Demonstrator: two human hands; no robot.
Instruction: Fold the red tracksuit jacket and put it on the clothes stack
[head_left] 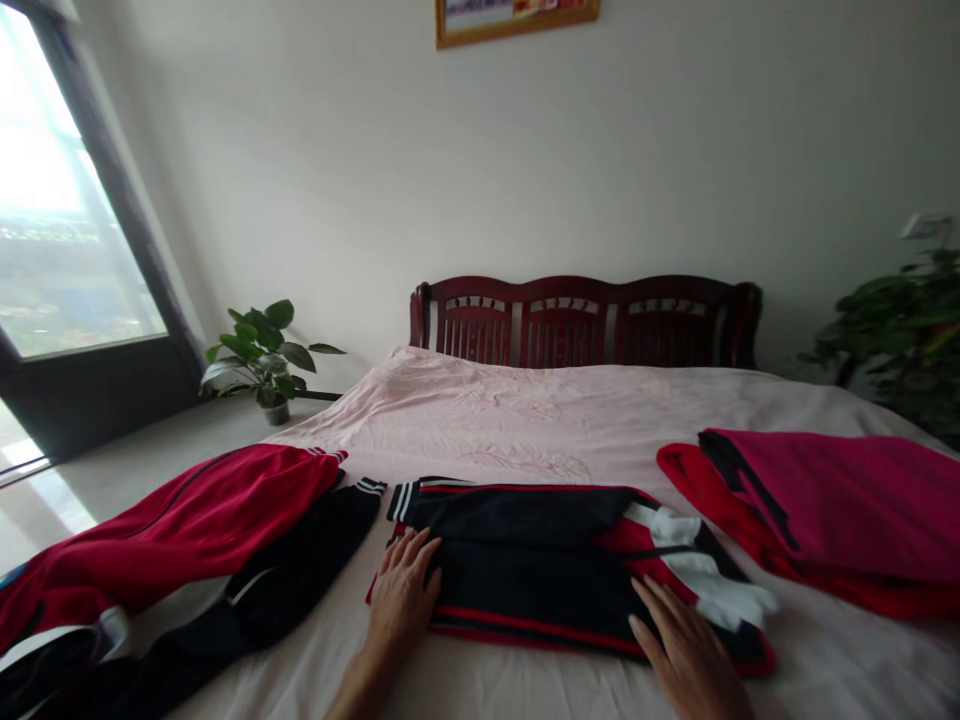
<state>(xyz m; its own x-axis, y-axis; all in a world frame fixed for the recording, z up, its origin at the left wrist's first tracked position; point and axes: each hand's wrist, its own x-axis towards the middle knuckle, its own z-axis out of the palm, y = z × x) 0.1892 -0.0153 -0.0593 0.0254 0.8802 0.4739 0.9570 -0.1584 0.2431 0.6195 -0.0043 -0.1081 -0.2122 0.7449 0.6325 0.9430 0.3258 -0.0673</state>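
Note:
A folded track jacket (525, 570), navy with red piping, red panels and white parts, lies flat on the bed in front of me. Its striped cuff points left and its white collar area is at the right. My left hand (405, 585) rests on the jacket's left end, fingers stretched out. On the lower right part of it lies my right hand (679, 640), fingers spread. Neither hand grips the cloth. Left of the jacket, a red and navy jacket (195, 540) is loosely laid out, its lower part cut off by the frame edge.
Folded magenta and red clothes (870, 500) lie at the right on the pink bedsheet (465, 420). Beyond stands a dark red wooden headboard (562, 325). Potted plants (259, 350) flank the bed, and a glass door (75, 220) is at the far left.

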